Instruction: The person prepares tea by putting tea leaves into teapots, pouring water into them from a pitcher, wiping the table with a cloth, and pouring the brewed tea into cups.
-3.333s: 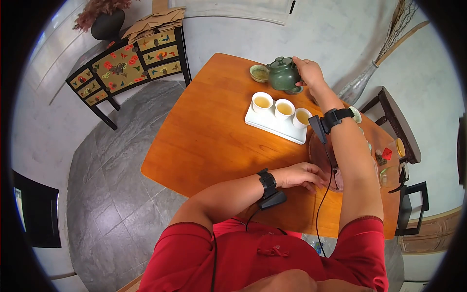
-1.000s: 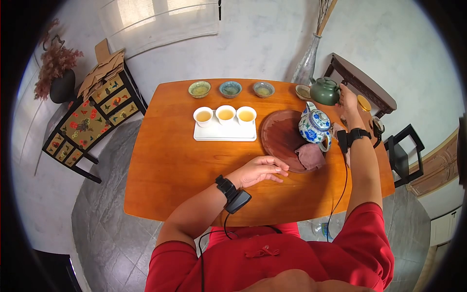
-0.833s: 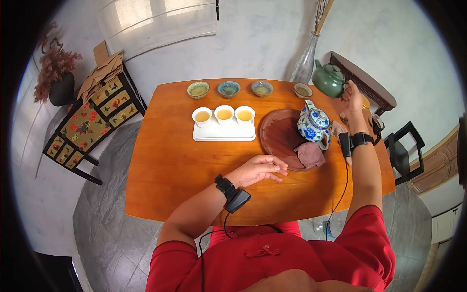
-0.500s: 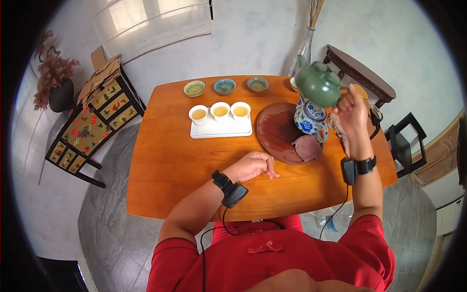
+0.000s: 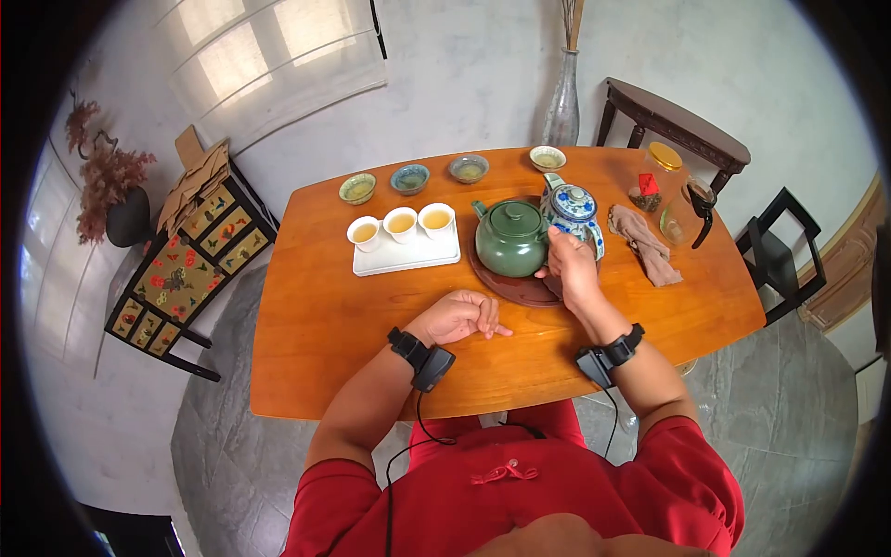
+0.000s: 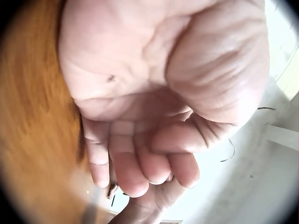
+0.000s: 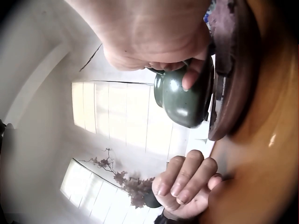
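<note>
A green teapot (image 5: 510,239) is over the round brown tray (image 5: 520,290), its spout toward the left. My right hand (image 5: 573,265) grips its handle; the right wrist view shows the teapot (image 7: 180,100) low and close over the tray's surface. Just behind, to the right, a blue-and-white teapot (image 5: 573,206) stands partly hidden by the green one and my hand. The folded cloth on the tray is mostly covered by my right hand. My left hand (image 5: 461,316) rests near the front of the table, fingers loosely curled; in the left wrist view its palm (image 6: 126,79) holds nothing.
Left of the tray, a white rectangular tray (image 5: 408,258) bears three white cups (image 5: 401,223) of tea. Several small bowls (image 5: 469,168) line the table's far edge. At right lie a crumpled cloth (image 5: 647,243), a jar with a yellow lid (image 5: 661,172) and a glass pot (image 5: 689,212).
My right hand has carried the green teapot from the bowls at the back right, over the blue-and-white teapot, down to the round tray. My left hand stays near the front, its fingers more curled.
</note>
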Demonstrator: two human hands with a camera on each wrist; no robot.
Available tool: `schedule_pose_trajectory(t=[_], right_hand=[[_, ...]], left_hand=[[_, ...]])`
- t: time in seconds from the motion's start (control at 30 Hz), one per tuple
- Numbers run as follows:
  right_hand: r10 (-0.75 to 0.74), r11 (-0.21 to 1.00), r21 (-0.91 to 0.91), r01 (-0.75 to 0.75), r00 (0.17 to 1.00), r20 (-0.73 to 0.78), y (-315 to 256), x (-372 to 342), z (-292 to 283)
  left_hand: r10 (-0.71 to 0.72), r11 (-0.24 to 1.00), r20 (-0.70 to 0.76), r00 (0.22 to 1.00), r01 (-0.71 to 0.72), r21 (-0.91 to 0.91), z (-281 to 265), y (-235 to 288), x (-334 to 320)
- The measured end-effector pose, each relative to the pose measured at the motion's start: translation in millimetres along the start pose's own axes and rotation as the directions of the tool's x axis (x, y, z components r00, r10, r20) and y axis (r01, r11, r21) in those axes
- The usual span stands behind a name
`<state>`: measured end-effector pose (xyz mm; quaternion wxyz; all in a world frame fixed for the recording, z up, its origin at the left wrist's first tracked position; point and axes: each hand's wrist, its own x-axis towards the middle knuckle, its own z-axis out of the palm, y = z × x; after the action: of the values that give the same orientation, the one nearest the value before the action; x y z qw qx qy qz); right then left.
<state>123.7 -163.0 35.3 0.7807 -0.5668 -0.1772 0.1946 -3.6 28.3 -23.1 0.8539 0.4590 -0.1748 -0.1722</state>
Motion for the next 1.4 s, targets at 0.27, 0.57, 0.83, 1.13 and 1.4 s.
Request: schedule_pose_trajectory(t=[0.27, 0.57, 0.83, 1.13, 1.4], right_hand=[[-0.070, 0.995, 0.070, 0.067, 0.997, 0.034, 40, 12, -8], [-0.030, 0.985, -0.163, 0.051, 0.991, 0.129, 29, 13, -20], [-0.159, 0.920, -0.352, 0.173, 0.985, 0.066, 18, 5, -19], [-0.214, 0.891, -0.398, 0.217, 0.975, 0.053, 24, 10, -23], [-0.234, 0.887, -0.399, 0.231, 0.971, 0.042, 26, 10, -23]], left_hand=[[0.030, 0.998, -0.011, 0.999, -0.030, -0.049, -1, 1, 0], [0.015, 0.993, -0.197, 0.980, 0.008, 0.114, 14, -3, -1], [0.017, 0.865, -0.256, 0.967, 0.114, 0.489, 162, 45, -14], [0.543, 0.286, 0.515, 0.664, -0.722, 0.630, 306, 65, -46], [0.560, 0.113, 0.489, 0.668, -0.647, 0.754, 302, 60, -89]])
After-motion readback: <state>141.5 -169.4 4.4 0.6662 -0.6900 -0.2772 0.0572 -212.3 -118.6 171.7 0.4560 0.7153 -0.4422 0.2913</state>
